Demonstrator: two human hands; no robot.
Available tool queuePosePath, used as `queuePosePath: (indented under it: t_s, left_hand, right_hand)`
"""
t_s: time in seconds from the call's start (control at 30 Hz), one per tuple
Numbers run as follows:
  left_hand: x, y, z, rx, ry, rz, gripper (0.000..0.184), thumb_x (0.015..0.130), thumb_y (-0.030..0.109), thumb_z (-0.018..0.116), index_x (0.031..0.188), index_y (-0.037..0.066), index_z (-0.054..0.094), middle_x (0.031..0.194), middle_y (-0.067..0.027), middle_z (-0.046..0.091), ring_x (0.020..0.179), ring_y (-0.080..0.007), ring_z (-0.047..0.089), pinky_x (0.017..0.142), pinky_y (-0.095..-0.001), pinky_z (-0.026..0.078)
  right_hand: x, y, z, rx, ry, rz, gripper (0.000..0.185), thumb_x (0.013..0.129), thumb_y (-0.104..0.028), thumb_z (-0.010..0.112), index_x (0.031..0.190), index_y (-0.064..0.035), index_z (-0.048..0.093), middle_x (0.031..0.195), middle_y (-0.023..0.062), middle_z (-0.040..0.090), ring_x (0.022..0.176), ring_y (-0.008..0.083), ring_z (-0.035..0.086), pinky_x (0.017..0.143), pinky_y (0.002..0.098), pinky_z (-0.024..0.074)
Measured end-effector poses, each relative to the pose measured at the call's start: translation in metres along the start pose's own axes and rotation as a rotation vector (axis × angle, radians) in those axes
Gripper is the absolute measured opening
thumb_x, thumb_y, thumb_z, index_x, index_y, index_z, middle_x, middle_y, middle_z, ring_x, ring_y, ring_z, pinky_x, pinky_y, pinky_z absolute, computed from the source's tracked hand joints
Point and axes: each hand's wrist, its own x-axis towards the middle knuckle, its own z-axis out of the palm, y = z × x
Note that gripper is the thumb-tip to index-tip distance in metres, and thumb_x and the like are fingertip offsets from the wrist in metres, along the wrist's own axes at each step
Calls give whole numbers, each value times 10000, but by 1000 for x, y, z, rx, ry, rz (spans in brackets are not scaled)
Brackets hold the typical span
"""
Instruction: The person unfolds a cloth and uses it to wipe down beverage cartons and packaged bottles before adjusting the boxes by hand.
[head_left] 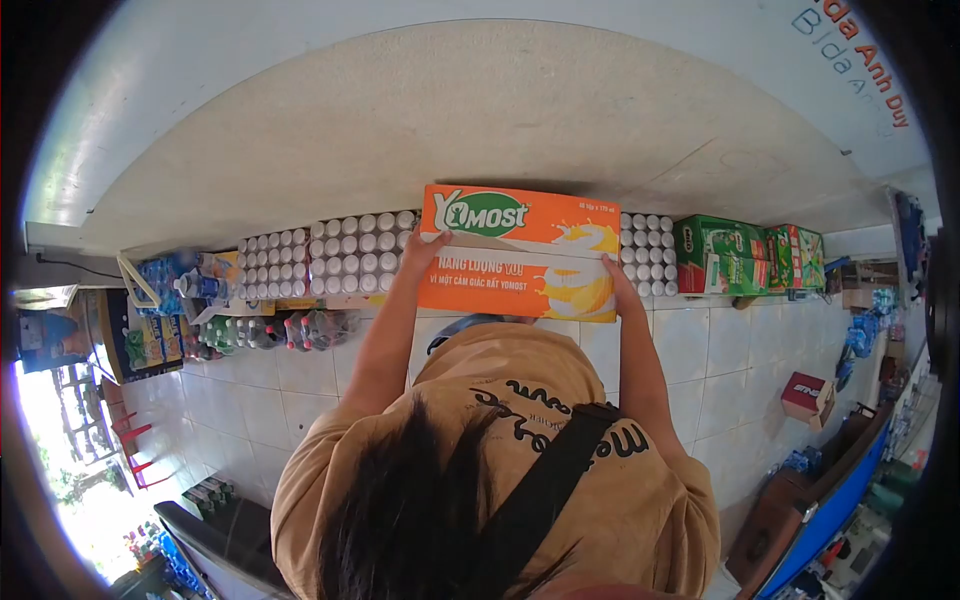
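Note:
An orange and white Yomost carton (pixel 520 250) is held up in front of the wall, its printed side facing the camera. My left hand (pixel 426 247) grips its left edge, and my right hand (pixel 617 280) is at the right edge. The fingers behind the box are hidden. Rows of cans stand on both sides of the carton, one group (pixel 362 250) to the left and another (pixel 650 255) to the right.
Green Milo cartons (pixel 722 255) stand right of the cans. Soft drink bottles (pixel 310 329) are low on the left. A dark red box (pixel 806 398) rests on the tiled floor (pixel 720 350) at right. A black seat (pixel 225 540) is at lower left.

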Motion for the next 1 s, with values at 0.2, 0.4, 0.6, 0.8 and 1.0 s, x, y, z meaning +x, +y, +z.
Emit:
queuePosePath:
  t_s: [0.2, 0.4, 0.6, 0.8, 1.0]
  left_hand:
    - [-1, -2, -2, -7, -86, -24, 522, 800, 242, 790, 1244, 69, 578, 1072, -53, 687, 968, -140, 636, 846, -309, 501]
    - [23, -5, -5, 128, -215, 31, 496, 799, 207, 785, 1235, 68, 593, 1075, -67, 688, 966, -152, 641, 851, -321, 506]
    - [23, 6, -7, 169, -259, 89, 478, 786, 216, 792, 1206, 71, 616, 1044, -74, 698, 934, -155, 656, 827, -322, 518]
    - [23, 6, -8, 167, -254, 15, 464, 785, 202, 790, 1196, 71, 621, 1010, -74, 711, 907, -148, 663, 814, -322, 519]
    - [16, 9, -12, -71, -355, -83, 625, 789, 262, 810, 1296, 51, 511, 1124, -77, 654, 987, -160, 630, 840, -335, 536]
  right_hand:
    - [-32, 36, -6, 61, 41, 11, 693, 917, -463, 604, 1427, -56, 369, 1362, 106, 517, 1217, 255, 524, 984, 396, 468]
    - [-69, 67, 8, 93, 151, -79, 670, 935, -436, 579, 1428, -42, 356, 1338, 119, 524, 1184, 245, 541, 989, 370, 457]
    - [-79, 88, 15, 99, 244, -102, 692, 928, -454, 585, 1424, -26, 363, 1329, 121, 535, 1181, 241, 546, 986, 357, 459]
    - [-93, 81, 28, 33, 309, -132, 682, 925, -457, 587, 1399, -5, 397, 1305, 131, 555, 1150, 236, 566, 976, 350, 461]
    - [-78, 80, 10, -29, 263, -112, 690, 926, -428, 601, 1416, -1, 371, 1312, 131, 555, 1174, 238, 554, 996, 361, 448]
